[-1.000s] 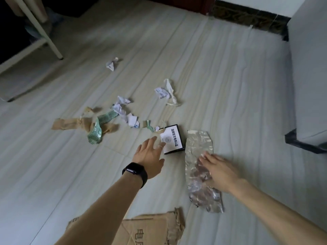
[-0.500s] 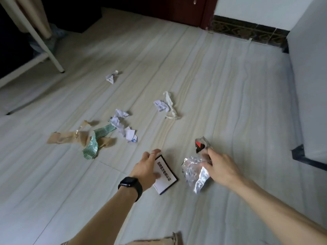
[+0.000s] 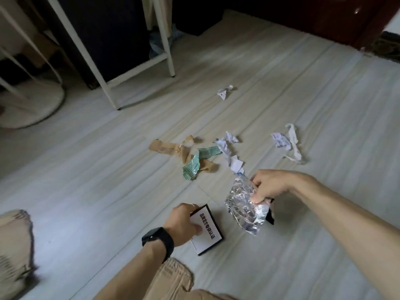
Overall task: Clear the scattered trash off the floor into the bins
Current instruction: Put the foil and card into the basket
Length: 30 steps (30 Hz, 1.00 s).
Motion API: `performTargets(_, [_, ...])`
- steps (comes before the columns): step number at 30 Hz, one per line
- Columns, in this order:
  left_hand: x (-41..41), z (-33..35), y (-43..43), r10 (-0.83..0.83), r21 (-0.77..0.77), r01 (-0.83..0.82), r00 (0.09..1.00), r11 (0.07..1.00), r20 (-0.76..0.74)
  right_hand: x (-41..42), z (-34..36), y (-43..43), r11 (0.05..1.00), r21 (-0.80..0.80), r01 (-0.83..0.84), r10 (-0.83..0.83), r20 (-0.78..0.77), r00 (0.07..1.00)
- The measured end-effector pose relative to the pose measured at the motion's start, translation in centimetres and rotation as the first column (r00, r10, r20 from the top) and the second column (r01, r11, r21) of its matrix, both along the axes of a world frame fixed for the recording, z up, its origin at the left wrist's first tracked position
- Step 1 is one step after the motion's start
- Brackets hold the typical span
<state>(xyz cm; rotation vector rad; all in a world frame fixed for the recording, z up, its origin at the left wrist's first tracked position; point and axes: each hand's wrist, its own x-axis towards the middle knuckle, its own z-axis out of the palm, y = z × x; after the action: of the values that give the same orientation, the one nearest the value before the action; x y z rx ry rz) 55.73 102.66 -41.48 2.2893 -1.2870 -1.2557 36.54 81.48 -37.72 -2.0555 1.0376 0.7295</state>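
- Left hand (image 3: pixel 184 220) is clamped on the card (image 3: pixel 208 231), thumb on its printed face and fingers curled over the near edge; the card is flat and stiff, white with a black border, its long axis running 11 to 5 o'clock; whether it is clear of the floor (image 3: pixel 86 202) I cannot tell
- Right hand (image 3: pixel 270 188) is closed round the foil wrapper (image 3: pixel 242 205), pinching its 3 o'clock edge; the foil is thin, crinkled and shiny, bunched and sagging toward 7 o'clock from the grip
- No bin is in view, so both loads must probably travel out of frame before anything else is picked up
- The rest of the litter lies at 11 to 1 o'clock from the hands: white scraps (image 3: pixel 234 164), light and crumpled, sit just beside the right hand at its 10 o'clock, so that hand is nearer them
- The striped wrapper (image 3: pixel 193 167), green and white, glossy and twisted, lies at 12 o'clock from the left hand, long axis 7 to 1 o'clock, tangled with a brown paper strip (image 3: pixel 166 148)
- Farther out, a paper wad with a pale ribbon (image 3: pixel 293 144) lies at 12 o'clock of the right hand; a small crumpled paper (image 3: pixel 224 93) is well apart, farther away
- Limp scraps will likely need pinching, not scooping
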Motion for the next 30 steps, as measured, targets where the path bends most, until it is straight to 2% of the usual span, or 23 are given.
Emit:
performTargets(2, [2.6, -0.1, 1.3, 0.084, 0.005, -0.084, 0.996, 0.996, 0.031, 3.4, -0.3, -0.1, 0.999, 0.014, -0.030, 0.030, 0.014, 0.999])
performTargets(4, [4.4, -0.3, 2.7, 0.124, -0.005, -0.124, 0.986, 0.992, 0.115, 5.9, -0.7, -0.4, 0.979, -0.177, -0.098, 0.101, 0.003, 0.995])
performTargets(6, [5.4, -0.7, 4.1, 0.134, -0.013, -0.135, 0.970, 0.991, 0.202, 7.3, -1.3, -0.6, 0.899, -0.397, -0.186, 0.172, -0.070, 0.983])
performTargets(7, [5.7, -1.1, 4.7, 0.155, -0.019, -0.154, 0.961, 0.988, 0.228, 7.9, -1.9, -0.9, 0.876, -0.434, -0.209, 0.181, -0.105, 0.978])
performTargets(10, [5.9, -1.9, 5.6, 0.241, -0.032, -0.241, 0.940, 0.970, 0.241, 9.2, -4.0, -2.0, 0.877, -0.424, -0.226, 0.177, -0.152, 0.972])
performTargets(12, [6.0, -2.2, 5.8, 0.275, -0.044, -0.272, 0.935, 0.961, 0.225, 9.8, -5.7, -1.5, 0.861, -0.422, -0.282, 0.237, -0.158, 0.959])
performTargets(19, [5.5, -2.2, 6.4, 0.328, -0.096, -0.314, 0.908, 0.945, 0.260, 7.0, -5.9, 3.7, 0.684, -0.715, -0.144, 0.291, 0.086, 0.953])
performTargets(22, [5.2, -1.9, 7.0, 0.326, -0.107, -0.308, 0.904, 0.945, 0.278, 4.4, -6.7, 7.3, 0.674, -0.733, -0.090, 0.335, 0.194, 0.922])
performTargets(25, [4.1, -1.3, 7.8, 0.284, -0.102, -0.266, 0.917, 0.958, 0.280, 1.0, -6.5, 12.6, 0.743, -0.669, -0.038, 0.275, 0.254, 0.927])
performTargets(30, [2.9, 1.6, 10.6, 0.273, -0.215, -0.217, 0.921, 0.952, 0.279, -3.4, -2.3, 18.7, 0.814, -0.579, -0.043, 0.249, 0.282, 0.926])
